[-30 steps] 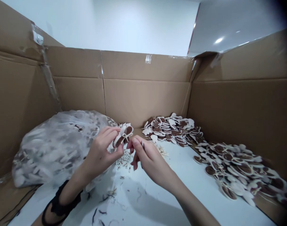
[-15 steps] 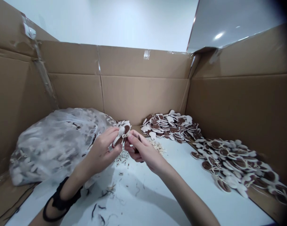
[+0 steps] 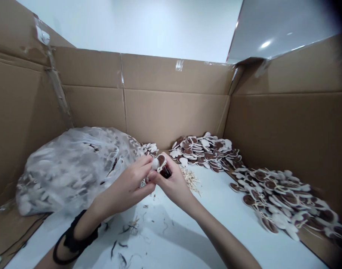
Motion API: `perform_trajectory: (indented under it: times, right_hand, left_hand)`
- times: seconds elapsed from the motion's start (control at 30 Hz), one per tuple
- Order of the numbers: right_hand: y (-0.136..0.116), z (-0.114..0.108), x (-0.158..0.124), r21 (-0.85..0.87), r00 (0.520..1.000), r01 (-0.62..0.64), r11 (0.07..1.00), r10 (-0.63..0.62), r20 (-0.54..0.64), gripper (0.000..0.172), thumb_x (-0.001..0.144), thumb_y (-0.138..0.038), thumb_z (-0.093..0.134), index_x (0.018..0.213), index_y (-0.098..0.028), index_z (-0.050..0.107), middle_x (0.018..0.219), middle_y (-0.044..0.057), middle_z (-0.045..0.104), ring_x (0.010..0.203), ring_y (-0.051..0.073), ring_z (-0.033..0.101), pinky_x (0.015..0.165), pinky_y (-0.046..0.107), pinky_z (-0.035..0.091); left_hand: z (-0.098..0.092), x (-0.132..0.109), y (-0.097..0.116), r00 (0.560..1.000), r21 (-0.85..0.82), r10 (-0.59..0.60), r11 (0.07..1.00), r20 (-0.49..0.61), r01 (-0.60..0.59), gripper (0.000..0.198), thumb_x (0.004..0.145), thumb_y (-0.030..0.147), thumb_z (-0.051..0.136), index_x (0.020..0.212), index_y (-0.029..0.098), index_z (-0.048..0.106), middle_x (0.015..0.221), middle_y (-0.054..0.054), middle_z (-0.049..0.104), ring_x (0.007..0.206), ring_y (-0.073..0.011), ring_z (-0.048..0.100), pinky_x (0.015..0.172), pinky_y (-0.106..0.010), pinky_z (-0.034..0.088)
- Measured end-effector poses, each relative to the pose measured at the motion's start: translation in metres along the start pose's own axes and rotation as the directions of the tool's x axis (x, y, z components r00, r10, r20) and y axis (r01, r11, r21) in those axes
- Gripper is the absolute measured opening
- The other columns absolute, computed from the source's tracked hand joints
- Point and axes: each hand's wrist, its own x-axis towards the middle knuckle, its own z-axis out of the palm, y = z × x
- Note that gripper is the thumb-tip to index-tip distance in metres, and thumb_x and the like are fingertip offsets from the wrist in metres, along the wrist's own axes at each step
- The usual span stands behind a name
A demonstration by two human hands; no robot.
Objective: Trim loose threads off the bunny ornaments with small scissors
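Note:
My left hand [image 3: 133,179] is closed on a small brown-and-white felt piece [image 3: 161,161] with rounded lobes and a cream cord tied at its middle. My right hand [image 3: 173,179] meets it from the other side, its thumb pressed against the piece near the left fingertips. Tucked in the right palm is a small dark tool with a reddish sheen [image 3: 166,172]; fingers cover most of it, so its kind is unclear. Both hands are held above the white table [image 3: 171,239], just in front of a small heap of cream cord bits [image 3: 191,179].
A clear plastic bag [image 3: 67,168] full of felt pieces bulges at the left. Two piles of brown-and-white pieces lie at the back [image 3: 206,151] and right [image 3: 283,198]. Cardboard walls [image 3: 176,112] enclose the table. Dark thread scraps [image 3: 122,258] lie in front.
My hands have drawn closer together, and the felt piece has turned and shifted right, nearer my right thumb. The view has shifted slightly left.

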Motion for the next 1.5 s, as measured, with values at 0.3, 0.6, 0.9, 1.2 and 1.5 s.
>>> perform_trajectory:
  times: [0.3, 0.6, 0.9, 1.2, 1.5]
  right_hand:
    - [0.005, -0.007, -0.007, -0.545, 0.959, 0.153, 0.825, -0.258, -0.120, 0.044, 0.096, -0.060, 0.035, 0.077, -0.022, 0.049, 0.062, 0.000, 0.050, 0.051, 0.013, 0.041, 0.052, 0.026, 0.030]
    - [0.007, -0.012, -0.001, -0.761, 0.925, 0.221, 0.610, -0.378, -0.034, 0.050, 0.102, -0.049, 0.024, 0.084, -0.021, 0.061, 0.071, 0.005, 0.053, 0.055, 0.015, 0.045, 0.050, 0.027, 0.025]
    - [0.019, -0.009, 0.008, -0.568, 0.940, 0.271, 0.777, -0.341, -0.019, 0.039, 0.102, -0.040, 0.029, 0.067, -0.023, 0.032, 0.057, -0.003, 0.040, 0.048, 0.013, 0.038, 0.050, 0.025, 0.028]
    - [0.003, 0.003, -0.005, -0.425, 0.902, 0.322, 0.846, -0.410, -0.133, 0.037, 0.103, -0.031, 0.031, 0.067, -0.022, 0.029, 0.055, -0.006, 0.038, 0.045, 0.009, 0.033, 0.045, 0.022, 0.027]
    - [-0.005, 0.002, -0.009, -0.432, 0.890, 0.386, 0.815, -0.453, -0.058, 0.039, 0.103, -0.032, 0.030, 0.066, -0.021, 0.036, 0.056, -0.005, 0.037, 0.047, 0.008, 0.035, 0.046, 0.022, 0.030]
  left_hand:
    - [0.019, 0.002, 0.001, 0.982, -0.013, 0.003, 1.000, -0.189, -0.006, 0.019, 0.089, 0.014, 0.038, 0.072, 0.020, 0.044, 0.070, -0.001, 0.048, 0.061, -0.0149, 0.046, 0.053, -0.027, 0.039]
    - [0.025, 0.001, 0.009, 0.979, 0.126, -0.090, 0.985, -0.180, 0.114, 0.022, 0.090, 0.016, 0.039, 0.068, 0.020, 0.042, 0.068, -0.001, 0.050, 0.060, -0.0156, 0.049, 0.053, -0.029, 0.039]
    - [0.020, -0.002, 0.006, 0.966, 0.325, -0.078, 0.933, -0.245, 0.158, 0.026, 0.093, 0.021, 0.037, 0.067, 0.021, 0.036, 0.065, 0.000, 0.044, 0.061, -0.0167, 0.043, 0.057, -0.031, 0.034]
    - [0.023, -0.003, 0.011, 0.960, 0.209, -0.073, 0.969, -0.269, 0.132, 0.033, 0.098, 0.039, 0.041, 0.071, 0.021, 0.035, 0.064, 0.003, 0.043, 0.057, -0.0151, 0.043, 0.054, -0.027, 0.034]
    - [0.021, -0.006, 0.017, 0.907, 0.260, 0.004, 0.959, -0.421, 0.117, 0.022, 0.094, 0.026, 0.046, 0.073, 0.020, 0.045, 0.063, 0.000, 0.049, 0.060, -0.0176, 0.047, 0.056, -0.029, 0.034]
